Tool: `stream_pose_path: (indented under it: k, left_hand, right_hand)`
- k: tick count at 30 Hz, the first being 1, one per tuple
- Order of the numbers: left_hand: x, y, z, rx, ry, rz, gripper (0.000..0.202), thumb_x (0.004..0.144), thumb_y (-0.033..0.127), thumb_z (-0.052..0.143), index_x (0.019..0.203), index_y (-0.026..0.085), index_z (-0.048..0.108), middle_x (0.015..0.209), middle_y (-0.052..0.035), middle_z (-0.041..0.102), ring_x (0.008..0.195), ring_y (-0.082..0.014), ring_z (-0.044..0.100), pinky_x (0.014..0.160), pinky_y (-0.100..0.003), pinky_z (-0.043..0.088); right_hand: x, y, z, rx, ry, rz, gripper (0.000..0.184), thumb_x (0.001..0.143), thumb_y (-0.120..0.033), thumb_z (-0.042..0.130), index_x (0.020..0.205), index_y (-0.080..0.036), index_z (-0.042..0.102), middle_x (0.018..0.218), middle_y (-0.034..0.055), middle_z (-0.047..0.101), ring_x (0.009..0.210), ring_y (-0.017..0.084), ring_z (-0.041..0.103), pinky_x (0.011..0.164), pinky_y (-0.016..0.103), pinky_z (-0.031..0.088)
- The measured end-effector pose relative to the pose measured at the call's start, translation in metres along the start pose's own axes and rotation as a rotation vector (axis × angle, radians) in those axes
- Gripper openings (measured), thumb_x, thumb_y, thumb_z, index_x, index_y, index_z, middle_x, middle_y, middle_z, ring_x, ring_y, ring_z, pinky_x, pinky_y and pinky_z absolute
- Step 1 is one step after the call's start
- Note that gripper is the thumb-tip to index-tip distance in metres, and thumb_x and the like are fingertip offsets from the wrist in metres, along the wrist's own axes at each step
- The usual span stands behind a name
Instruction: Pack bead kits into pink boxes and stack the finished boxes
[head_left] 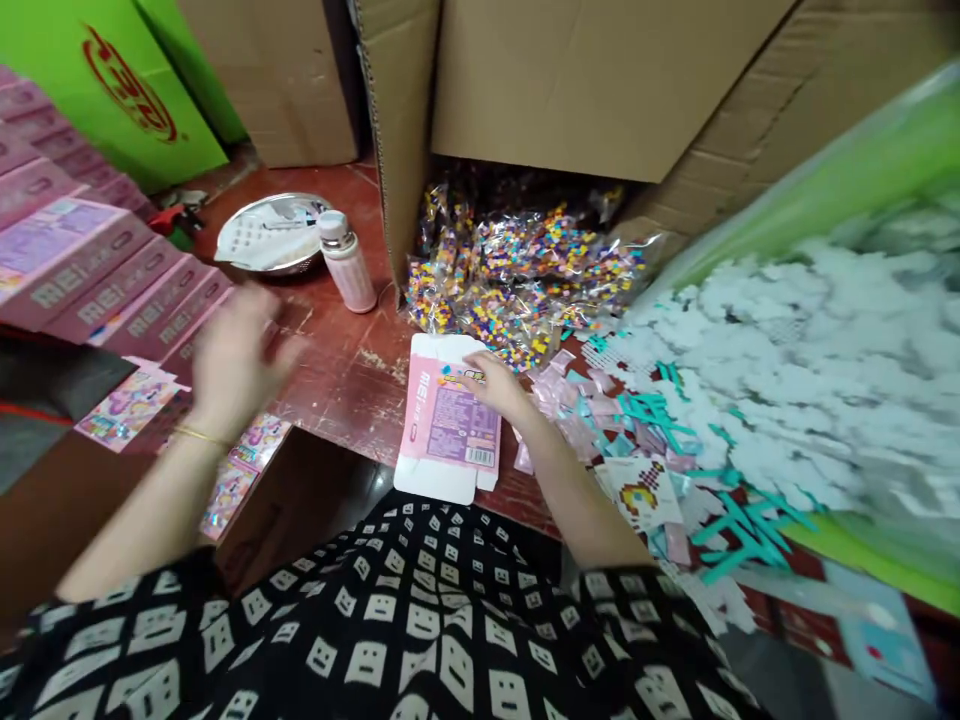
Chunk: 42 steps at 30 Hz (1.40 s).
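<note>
So, the flat pink-and-purple cardboard box with white flaps (450, 415) is lying at the near edge of the red tabletop (337, 370), part of its right side hidden by the right hand (489, 385). Box sits right under those fingers, stretching left and toward the near edge. That hand's half open, fingers bent; can't tell if it's gripping. Left hand (238, 350) is super blurry, loosely open, thumb apart, holding nothing I can see, near stacked pink cartons (127, 300), cut off at the view's left.
</note>
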<state>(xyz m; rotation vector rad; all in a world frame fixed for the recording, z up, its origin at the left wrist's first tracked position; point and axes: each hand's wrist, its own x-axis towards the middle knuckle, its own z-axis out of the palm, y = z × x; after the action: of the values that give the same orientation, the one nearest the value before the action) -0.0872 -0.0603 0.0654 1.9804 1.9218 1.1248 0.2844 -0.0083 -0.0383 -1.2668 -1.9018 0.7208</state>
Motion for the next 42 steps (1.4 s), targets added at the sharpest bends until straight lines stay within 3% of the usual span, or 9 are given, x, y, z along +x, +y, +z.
stream_pose_path:
  k: [3, 6, 9, 12, 18, 21, 26, 32, 42]
  left_hand:
    - [-0.082, 0.045, 0.107, 0.082, -0.417, 0.326, 0.057, 0.088, 0.045, 0.064, 0.136, 0.016, 0.052, 0.147, -0.0189, 0.050, 0.141, -0.0357, 0.043, 0.118, -0.058, 0.032]
    - [-0.128, 0.074, 0.152, 0.095, -0.409, 0.309, 0.070, 0.092, 0.049, 0.057, 0.143, 0.005, 0.041, 0.152, -0.0308, 0.037, 0.145, -0.0396, 0.034, 0.114, -0.059, 0.036]
    - [-0.125, 0.098, 0.139, -0.066, -0.273, 0.209, 0.088, 0.080, 0.059, 0.069, 0.144, 0.006, 0.041, 0.149, -0.0296, 0.042, 0.140, -0.0406, 0.042, 0.110, -0.055, 0.043]
    - [-0.107, 0.123, 0.119, -0.423, -0.417, 0.035, 0.053, 0.080, 0.055, 0.071, 0.115, 0.014, 0.066, 0.107, -0.0141, 0.074, 0.096, -0.0287, 0.072, 0.081, -0.038, 0.060]
    - [-0.120, 0.148, 0.131, -0.985, -0.597, -0.322, 0.036, 0.080, 0.047, 0.074, 0.095, 0.014, 0.069, 0.097, -0.0104, 0.076, 0.082, -0.0230, 0.072, 0.079, -0.037, 0.061]
    - [-0.125, 0.148, 0.147, -0.965, -0.582, -0.289, 0.044, 0.078, 0.046, 0.075, 0.108, 0.016, 0.063, 0.113, -0.0123, 0.071, 0.100, -0.0249, 0.069, 0.091, -0.040, 0.057]
    - [-0.112, 0.141, 0.177, -0.778, -0.469, -0.152, 0.034, 0.081, 0.049, 0.070, 0.089, 0.018, 0.060, 0.089, -0.0037, 0.065, 0.090, -0.0185, 0.063, 0.087, -0.033, 0.051]
    - [-0.115, 0.142, 0.194, -0.903, -0.411, -0.192, 0.048, 0.068, 0.051, 0.082, 0.084, 0.019, 0.050, 0.080, 0.0008, 0.063, 0.079, -0.0147, 0.061, 0.080, -0.030, 0.048]
    - [-0.109, 0.155, 0.183, -0.881, -0.515, -0.131, 0.023, 0.085, 0.041, 0.068, 0.086, 0.018, 0.065, 0.088, -0.0059, 0.072, 0.085, -0.0178, 0.067, 0.083, -0.034, 0.053]
  right_hand:
    - [0.028, 0.000, 0.004, -0.113, -0.176, 0.029, 0.035, 0.051, -0.027, 0.093, 0.071, -0.020, 0.065, 0.073, 0.0033, 0.063, 0.071, 0.017, 0.057, 0.066, 0.033, 0.049]
    - [0.016, -0.020, -0.015, 0.025, -0.314, 0.130, 0.031, 0.065, -0.036, 0.085, 0.064, -0.020, 0.058, 0.056, -0.0031, 0.052, 0.053, 0.009, 0.042, 0.051, 0.026, 0.036]
    - [-0.014, -0.064, -0.044, 0.295, -0.243, 0.074, 0.030, 0.083, -0.045, 0.069, 0.070, -0.020, 0.058, 0.062, -0.0028, 0.052, 0.055, 0.009, 0.042, 0.050, 0.025, 0.035]
    - [-0.039, -0.111, -0.067, 0.283, -0.126, -0.143, 0.027, 0.091, -0.042, 0.060, 0.074, -0.021, 0.060, 0.072, -0.0001, 0.057, 0.063, 0.011, 0.050, 0.056, 0.027, 0.043]
    - [-0.088, -0.111, -0.076, -0.236, 0.690, -0.074, 0.033, 0.085, -0.037, 0.070, 0.114, -0.026, 0.059, 0.119, 0.0087, 0.056, 0.123, 0.030, 0.048, 0.110, 0.053, 0.034]
    - [-0.116, -0.075, -0.063, 0.024, 0.567, 0.149, 0.042, 0.087, -0.045, 0.066, 0.122, -0.027, 0.054, 0.120, 0.0092, 0.058, 0.114, 0.028, 0.055, 0.100, 0.047, 0.045]
    - [-0.149, -0.029, -0.031, 0.304, 0.374, 0.328, 0.044, 0.088, -0.059, 0.055, 0.063, -0.023, 0.050, 0.063, 0.0011, 0.050, 0.065, 0.019, 0.053, 0.066, 0.035, 0.049]
    - [-0.163, -0.031, -0.021, 0.345, 0.633, 0.274, 0.039, 0.080, -0.050, 0.069, 0.107, -0.024, 0.060, 0.094, 0.0068, 0.068, 0.097, 0.024, 0.065, 0.091, 0.042, 0.052]
    - [-0.152, -0.029, -0.057, 0.615, 0.341, 0.500, 0.024, 0.073, -0.046, 0.077, 0.082, -0.023, 0.075, 0.090, 0.0038, 0.073, 0.086, 0.021, 0.067, 0.079, 0.034, 0.054]
